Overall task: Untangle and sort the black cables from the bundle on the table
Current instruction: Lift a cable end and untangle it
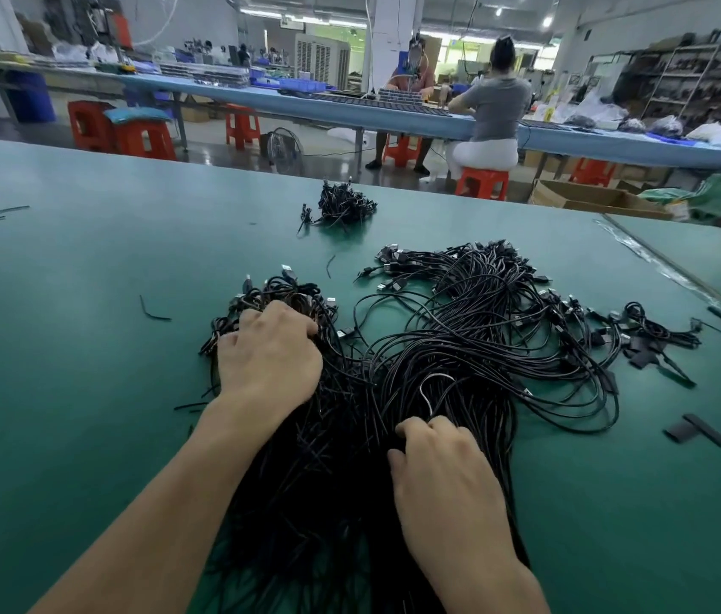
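My left hand (267,352) rests on the left side of a large tangle of black cables (460,347), its fingers curled down into a coiled clump of them. My right hand (442,471) sits nearer to me, its fingers bent and gripping a thick sheaf of straight strands that runs toward my body. The tangle lies in the middle of a wide table (84,281) covered in dark green matting, and its loops and plug ends fan out to the right. A small separate bunch of cables (345,203) lies farther away near the table's far edge. Short flat black strips (704,432) are scattered to the right, and a few thin black ties (152,310) lie to the left. Beyond the table is a workshop floor with red plastic stools (141,137), a round fan (285,146) and an open cardboard box (589,199). A long blue workbench (261,97) crosses the room. A person in a grey top (496,104) sits at it with their back to me, and metal shelves (686,77) stand at the right.
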